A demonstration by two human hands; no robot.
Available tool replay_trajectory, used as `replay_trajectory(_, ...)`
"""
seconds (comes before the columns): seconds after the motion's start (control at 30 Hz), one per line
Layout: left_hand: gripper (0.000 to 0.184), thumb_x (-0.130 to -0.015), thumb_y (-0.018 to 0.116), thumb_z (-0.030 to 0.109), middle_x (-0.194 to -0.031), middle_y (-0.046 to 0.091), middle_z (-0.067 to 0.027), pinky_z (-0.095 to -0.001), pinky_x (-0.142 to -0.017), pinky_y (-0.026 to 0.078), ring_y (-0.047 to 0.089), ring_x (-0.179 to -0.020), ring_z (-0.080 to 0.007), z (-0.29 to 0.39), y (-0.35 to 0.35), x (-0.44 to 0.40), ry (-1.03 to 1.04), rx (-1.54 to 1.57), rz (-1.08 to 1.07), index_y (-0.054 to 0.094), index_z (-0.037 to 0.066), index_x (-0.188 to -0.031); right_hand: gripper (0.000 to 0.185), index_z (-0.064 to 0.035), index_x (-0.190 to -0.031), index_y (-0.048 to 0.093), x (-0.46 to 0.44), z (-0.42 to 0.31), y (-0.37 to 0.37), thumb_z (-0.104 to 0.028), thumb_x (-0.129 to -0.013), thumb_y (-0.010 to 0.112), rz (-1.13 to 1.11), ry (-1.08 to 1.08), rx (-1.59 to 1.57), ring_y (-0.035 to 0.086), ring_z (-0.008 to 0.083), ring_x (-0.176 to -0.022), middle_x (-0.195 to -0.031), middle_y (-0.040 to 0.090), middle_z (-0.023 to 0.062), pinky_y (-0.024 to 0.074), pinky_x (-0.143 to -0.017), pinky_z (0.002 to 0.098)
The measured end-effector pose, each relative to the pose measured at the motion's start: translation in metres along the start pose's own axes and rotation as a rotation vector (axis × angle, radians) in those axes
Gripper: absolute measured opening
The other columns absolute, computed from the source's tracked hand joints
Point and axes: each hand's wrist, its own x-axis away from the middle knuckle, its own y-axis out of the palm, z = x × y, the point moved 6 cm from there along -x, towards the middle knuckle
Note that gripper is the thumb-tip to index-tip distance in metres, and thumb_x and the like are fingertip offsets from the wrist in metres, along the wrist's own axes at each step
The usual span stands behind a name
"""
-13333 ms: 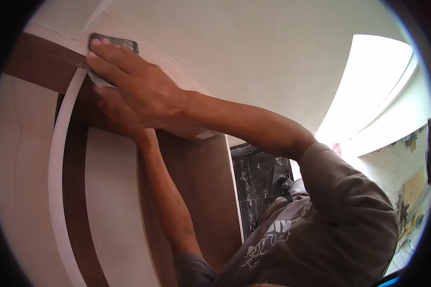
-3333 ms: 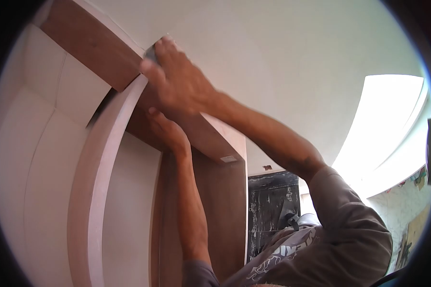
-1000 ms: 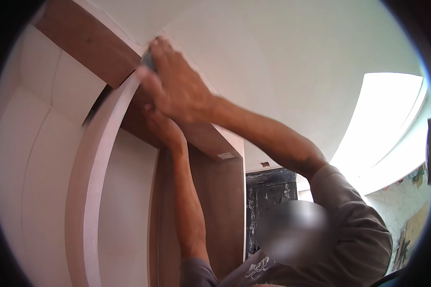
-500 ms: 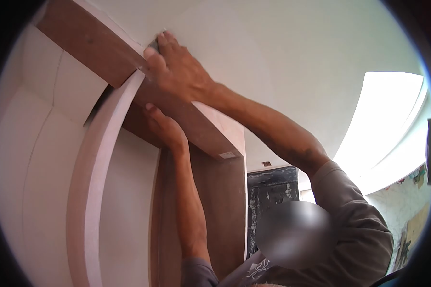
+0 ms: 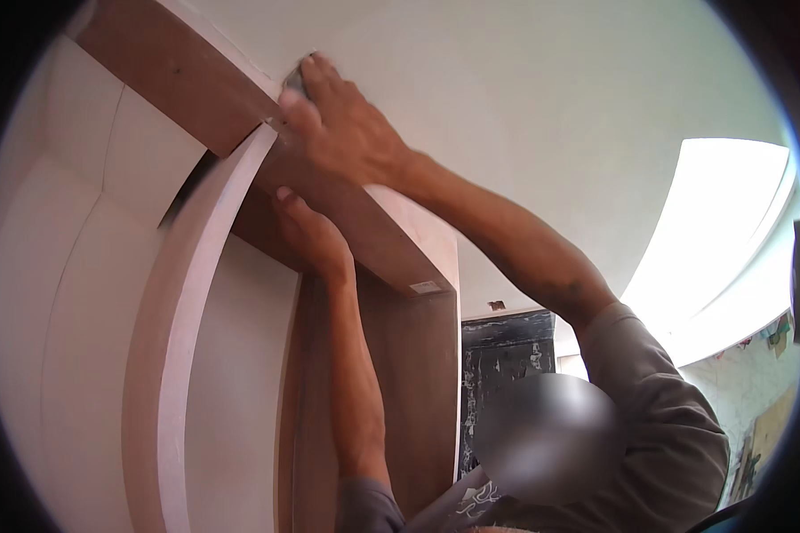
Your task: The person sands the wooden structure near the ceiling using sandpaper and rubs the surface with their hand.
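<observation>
Up at the pale ceiling (image 5: 507, 115), my right hand (image 5: 351, 129) is closed over a small grey pad (image 5: 295, 82). Its back faces the camera, and the pad lies against the ceiling right beside the long brown board (image 5: 360, 209). Most of the pad is hidden under the fingers. Lower down, my left hand (image 5: 318, 238) rests against the underside and lower edge of that board. Its thumb is stretched out along the wood; the other fingers are hidden, so their grip cannot be made out.
A curved pale upright panel (image 5: 173, 355) meets the board at the left. Behind stand a brown cabinet side (image 5: 409, 382) and a dark marbled panel (image 5: 507, 355). A bright window (image 5: 711, 222) is at the right. A blurred round patch (image 5: 551, 435) covers part of the view.
The whole view has shifted slightly right and up. My right hand stays on the pad at the ceiling beside the board, and my left hand keeps its place on the board.
</observation>
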Motion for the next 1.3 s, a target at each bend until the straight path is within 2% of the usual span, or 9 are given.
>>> replay_trajectory(0.17, 0.06, -0.108, 0.036, 0.043, -0.124, 0.062, -0.0268, -0.0442, -0.1, 0.045, 0.061, -0.113, -0.039, -0.041, 0.003, -0.022, 0.004, 0.004, -0.054, 0.055, -0.01, -0.127, 0.081, 0.0166, -0.15, 0.023, 0.021, -0.019, 0.0, -0.051, -0.105, 0.031, 0.048, -0.234, 0.091, 0.026, 0.0484, -0.148, -0.155, 0.026, 0.0391, 0.0221, -0.122, 0.0499)
replay_trajectory(0.3, 0.056, -0.107, 0.04, 0.041, -0.12, 0.063, -0.0266, -0.0448, -0.098, 0.045, 0.061, -0.111, -0.0396, 0.011, 0.002, -0.002, 0.087, 0.038, 0.019, 0.056, -0.009, -0.125, 0.081, 0.0177, -0.15, 0.021, -0.018, 0.009, 0.001, -0.049, -0.105, 0.035, 0.017, 0.132, -0.012, 0.028, 0.0513, -0.146, -0.154, 0.027, 0.041, 0.0235, -0.121, 0.053)
replay_trajectory(0.4, 0.054, -0.106, 0.04, 0.04, -0.121, 0.062, -0.027, -0.0437, -0.099, 0.045, 0.061, -0.111, -0.0391, 0.011, 0.008, -0.006, 0.263, -0.032, -0.037, 0.056, -0.009, -0.125, 0.068, 0.0142, -0.145, 0.031, 0.022, -0.037, -0.004, -0.038, -0.104, 0.045, 0.104, -0.183, 0.09, 0.034, 0.0551, -0.141, -0.15, 0.033, 0.042, 0.0304, -0.117, 0.0549)
replay_trajectory(0.53, 0.057, -0.109, 0.037, 0.04, -0.131, 0.058, -0.0223, -0.0371, -0.104, 0.043, 0.057, -0.118, -0.03, 0.013, 0.001, 0.001, 0.03, -0.09, -0.011, 0.051, -0.01, -0.132, 0.043, 0.0047, -0.13, 0.041, -0.003, 0.007, 0.005, -0.014, -0.095, 0.059, 0.155, -0.395, 0.32, 0.04, 0.0638, -0.131, -0.14, 0.039, 0.0466, 0.0384, -0.109, 0.0636)
replay_trajectory(0.7, 0.061, -0.109, 0.034, 0.042, -0.13, 0.058, -0.023, -0.0382, -0.103, 0.043, 0.057, -0.115, -0.0291, 0.02, 0.01, -0.005, 0.006, 0.028, 0.014, 0.053, -0.013, -0.127, 0.056, 0.0037, -0.143, 0.031, 0.017, -0.012, 0.008, -0.024, -0.099, 0.051, 0.166, -0.332, 0.114, 0.035, 0.06, -0.136, -0.145, 0.034, 0.0452, 0.0329, -0.113, 0.0607)
replay_trajectory(0.77, 0.062, -0.109, 0.033, 0.043, -0.128, 0.059, -0.0245, -0.0402, -0.102, 0.044, 0.058, -0.113, -0.0307, 0.015, 0.005, 0.001, 0.018, 0.034, 0.01, 0.055, -0.014, -0.122, 0.074, 0.0165, -0.147, 0.029, 0.011, 0.001, -0.001, -0.045, -0.106, 0.034, 0.058, -0.236, 0.02, 0.027, 0.0516, -0.146, -0.154, 0.028, 0.0402, 0.0225, -0.121, 0.0527)
replay_trajectory(0.9, 0.063, -0.109, 0.035, 0.045, -0.125, 0.063, -0.027, -0.0421, -0.1, 0.046, 0.062, -0.113, -0.0371, -0.017, 0.006, -0.013, 0.006, 0.059, -0.05, 0.052, -0.012, -0.132, 0.066, 0.0089, -0.149, 0.028, -0.001, 0.007, 0.006, -0.035, -0.104, 0.047, 0.095, -0.014, 0.045, 0.033, 0.0527, -0.143, -0.151, 0.032, 0.0397, 0.0282, -0.119, 0.054)
replay_trajectory(0.97, 0.062, -0.109, 0.035, 0.044, -0.124, 0.063, -0.0263, -0.0427, -0.099, 0.046, 0.062, -0.112, -0.0368, -0.066, 0.004, -0.03, 0.0, 0.166, -0.144, 0.052, -0.012, -0.13, 0.069, 0.0123, -0.151, 0.025, 0.013, -0.006, 0.014, -0.038, -0.106, 0.039, 0.078, -0.192, 0.167, 0.026, 0.0468, -0.148, -0.155, 0.031, 0.0359, 0.0226, -0.122, 0.0502)
replay_trajectory(1.3, 0.056, -0.109, 0.035, 0.036, -0.124, 0.063, -0.0269, -0.0431, -0.1, 0.046, 0.062, -0.113, -0.0383, -0.028, 0.006, -0.015, 0.058, 0.02, -0.026, 0.053, -0.013, -0.13, 0.048, 0.009, -0.144, 0.034, 0.023, -0.02, 0.005, -0.019, -0.106, 0.045, 0.073, -0.346, 0.198, 0.031, 0.0609, -0.138, -0.151, 0.026, 0.0448, 0.0311, -0.116, 0.056)
